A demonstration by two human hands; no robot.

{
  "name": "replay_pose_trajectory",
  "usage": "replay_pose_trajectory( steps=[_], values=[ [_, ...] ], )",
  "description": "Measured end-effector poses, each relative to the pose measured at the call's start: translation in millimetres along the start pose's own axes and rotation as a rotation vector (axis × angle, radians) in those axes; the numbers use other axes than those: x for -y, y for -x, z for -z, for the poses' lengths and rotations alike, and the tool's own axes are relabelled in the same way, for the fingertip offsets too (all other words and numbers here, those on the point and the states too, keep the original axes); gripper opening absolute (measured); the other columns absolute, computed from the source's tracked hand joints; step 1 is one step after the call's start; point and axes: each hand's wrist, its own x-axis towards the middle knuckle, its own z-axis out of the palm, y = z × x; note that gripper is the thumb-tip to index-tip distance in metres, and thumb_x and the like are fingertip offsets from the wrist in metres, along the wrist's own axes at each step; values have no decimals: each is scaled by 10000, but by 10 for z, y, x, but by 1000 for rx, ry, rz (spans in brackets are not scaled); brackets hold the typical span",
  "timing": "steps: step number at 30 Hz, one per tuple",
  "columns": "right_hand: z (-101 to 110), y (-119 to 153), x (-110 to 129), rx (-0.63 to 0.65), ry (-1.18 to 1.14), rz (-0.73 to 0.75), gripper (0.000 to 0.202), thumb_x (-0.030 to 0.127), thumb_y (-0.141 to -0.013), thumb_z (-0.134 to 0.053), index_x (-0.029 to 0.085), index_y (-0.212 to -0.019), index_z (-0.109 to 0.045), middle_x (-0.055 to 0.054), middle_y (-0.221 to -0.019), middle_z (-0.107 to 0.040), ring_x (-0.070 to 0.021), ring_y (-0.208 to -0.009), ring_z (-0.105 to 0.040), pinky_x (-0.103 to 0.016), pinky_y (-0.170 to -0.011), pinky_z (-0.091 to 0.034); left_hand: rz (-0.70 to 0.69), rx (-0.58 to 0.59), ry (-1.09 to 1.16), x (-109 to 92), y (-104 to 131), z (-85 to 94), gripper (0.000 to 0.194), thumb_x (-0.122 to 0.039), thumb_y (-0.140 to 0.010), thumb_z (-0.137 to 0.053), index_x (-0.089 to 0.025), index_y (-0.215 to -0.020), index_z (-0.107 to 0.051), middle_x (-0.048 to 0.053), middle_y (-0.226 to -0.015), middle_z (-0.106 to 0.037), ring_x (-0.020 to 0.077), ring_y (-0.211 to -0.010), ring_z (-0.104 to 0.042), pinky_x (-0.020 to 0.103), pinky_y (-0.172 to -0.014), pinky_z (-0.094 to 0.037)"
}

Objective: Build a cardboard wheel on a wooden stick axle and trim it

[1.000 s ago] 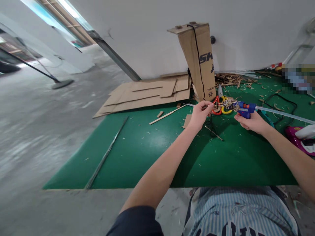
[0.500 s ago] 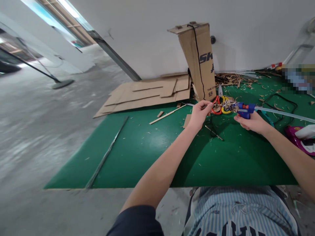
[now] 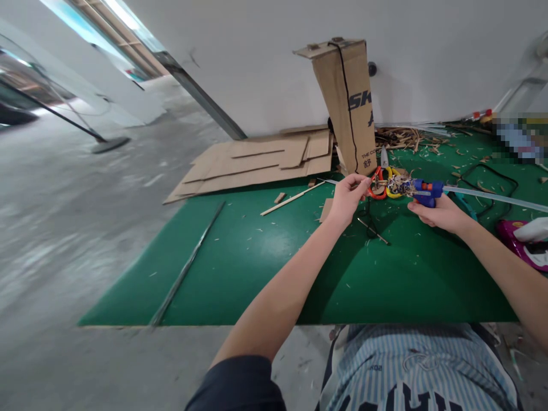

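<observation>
My right hand (image 3: 436, 214) is wrapped round the handle of a blue hot glue gun (image 3: 423, 191), whose nozzle end is covered in stuck-on scraps and points left. A long clear glue stick (image 3: 492, 198) sticks out of its back. My left hand (image 3: 349, 200) is closed in a pinch just left of the nozzle; what its fingertips hold is too small to make out. Behind the nozzle lie scissors with red and yellow handles (image 3: 390, 185). Beyond my left hand stands a tall cardboard piece (image 3: 349, 108) with a black cord down its face.
Flat cardboard sheets (image 3: 257, 162) lie at the back left of the green table (image 3: 257, 268). A thin wooden stick (image 3: 293, 198) and a dark bundle of strips (image 3: 188, 262) are nearer. Brown scraps (image 3: 398, 138) pile along the wall. A magenta-and-white object (image 3: 524, 242) sits at right.
Both hands and the glue gun stay almost in place. The view has shifted very slightly.
</observation>
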Motion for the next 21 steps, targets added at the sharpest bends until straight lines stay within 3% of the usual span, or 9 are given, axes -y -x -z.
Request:
replay_pose_trajectory(
  steps=[21],
  values=[
    [-5,19,42,-18,90,-30,491,634,-752,-732,247,-700,-434,50,-446,-419,-102,-418,-367,-282,-446,-275,6,-3,-12,-47,27,-14,230,-367,-798,-746,-170,-729,-649,-24,-594,-551,68,-540,-477,204,-522,-377]
  ],
)
